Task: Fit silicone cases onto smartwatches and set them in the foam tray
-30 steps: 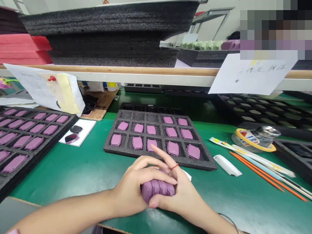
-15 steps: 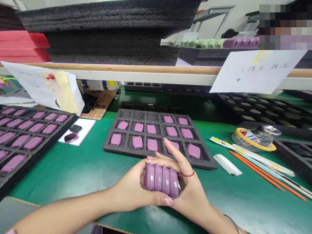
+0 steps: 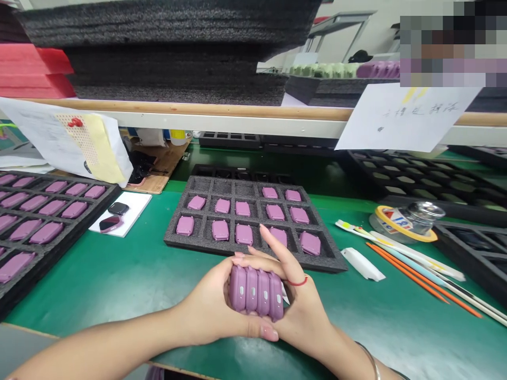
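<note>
A row of several purple rounded cases [image 3: 256, 295] stands side by side between my two hands, each with a small silver oval on the side facing me. My left hand [image 3: 212, 303] wraps the left end, its thumb lying along the bottom edge. My right hand [image 3: 307, 311] closes round the right end, with the index finger raised off the cases. A sliver of something white shows by the right palm. Just beyond my fingers lies a dark foam tray [image 3: 257, 250], and purple pieces like the held ones sit in many of its pockets.
Another foam tray [image 3: 85, 224] of purple pieces stands at left, beside a white pad [image 3: 132, 211] with two small watch-like items. At right lie a white tube [image 3: 362, 264], orange sticks [image 3: 407, 273], brushes and a glass jar [image 3: 404, 224]. A shelf [image 3: 237, 119] crosses above; a co-worker is behind it.
The whole view has shifted slightly, so everything appears a little further left. My hands keep the same grip on the purple cases.
</note>
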